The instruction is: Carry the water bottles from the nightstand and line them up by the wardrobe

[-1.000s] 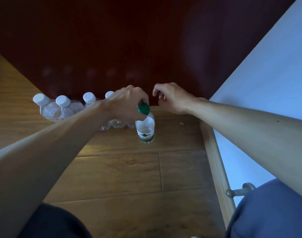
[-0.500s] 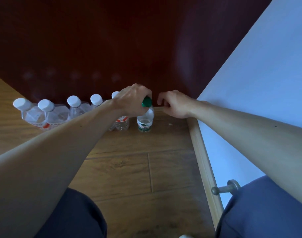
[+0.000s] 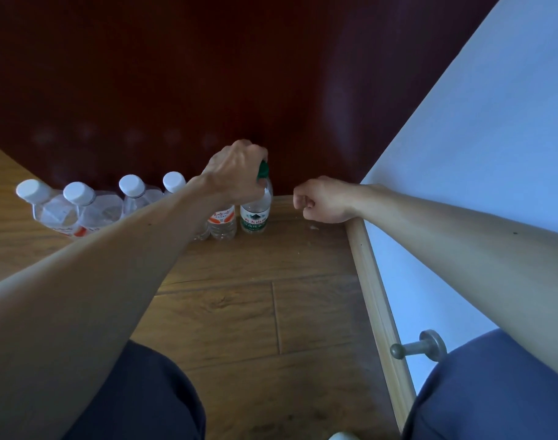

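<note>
View looking down from a person's head, crouched or seated, over a wooden floor that meets a dark red-brown wardrobe.

A row of clear water bottles stands along the wardrobe's base, running left to right. 4 white caps show. Next comes an orange-label bottle, its cap hidden behind the hand.

The left hand reaches in over the row. Its grip is clenched round the neck & top of a green-capped bottle, fingers curled from above, green cap peeking out at the thumb side. That bottle stands upright on the floor at the right end of the line, just beside the orange-label one & close against the wardrobe. Holding it by the top likely keeps the fingers clear of the neighbours, so it can be nudged in tight w/o knocking them.

The right hand hovers just right of the green-capped bottle, near the corner. Its grip is curled into a fist, grasping nothing. It seems ready to steady the bottle if it tips.

At right, a pale wall w/ a light wood skirting board & a grey door stop. Dark-trousered knees fill the bottom corners.

Judged from this, the bottle is about placed; letting go is what remains. The nightstand is not in view, so I cannot tell if more bottles wait there.
</note>
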{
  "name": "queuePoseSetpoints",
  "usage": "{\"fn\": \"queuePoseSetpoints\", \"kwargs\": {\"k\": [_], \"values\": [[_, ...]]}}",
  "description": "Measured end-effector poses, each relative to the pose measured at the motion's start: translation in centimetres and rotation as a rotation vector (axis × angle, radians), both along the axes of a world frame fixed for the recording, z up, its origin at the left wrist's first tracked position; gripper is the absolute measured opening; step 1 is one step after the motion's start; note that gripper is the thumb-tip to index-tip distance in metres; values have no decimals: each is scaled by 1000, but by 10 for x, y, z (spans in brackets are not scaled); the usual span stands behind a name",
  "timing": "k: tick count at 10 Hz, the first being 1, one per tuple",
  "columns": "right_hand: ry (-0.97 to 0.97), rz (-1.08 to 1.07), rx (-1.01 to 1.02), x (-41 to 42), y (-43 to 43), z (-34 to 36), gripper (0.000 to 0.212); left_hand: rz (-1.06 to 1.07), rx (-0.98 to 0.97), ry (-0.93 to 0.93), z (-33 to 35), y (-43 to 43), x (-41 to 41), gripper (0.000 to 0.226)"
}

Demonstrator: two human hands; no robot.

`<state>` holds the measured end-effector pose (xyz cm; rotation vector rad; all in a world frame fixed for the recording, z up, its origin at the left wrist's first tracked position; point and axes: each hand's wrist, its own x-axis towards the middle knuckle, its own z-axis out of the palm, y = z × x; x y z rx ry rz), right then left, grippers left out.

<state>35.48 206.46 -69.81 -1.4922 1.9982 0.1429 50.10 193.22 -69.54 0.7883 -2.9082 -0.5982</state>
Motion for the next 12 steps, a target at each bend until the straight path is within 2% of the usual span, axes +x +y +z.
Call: {"fn": "queuePoseSetpoints", "kwargs": {"k": [3,6,9,10,12], "values": [[4,0,4,-1,3,-1,19,-5,-114,-87,-10,-6,6,36],[26,1,-35,-1,0,3,42,-33,-99,-126,-14,-6,5,30],[32,45,-154,-6,1,1,63,-78,-162,-201,-14,-9,10,58],[22,42,-172,-7,1,1,67,-97,-144,-171,-10,-9,15,74],[-25,30,-258,-7,4,-1,77,-147,-171,-109,-1,-8,32,88]]}}
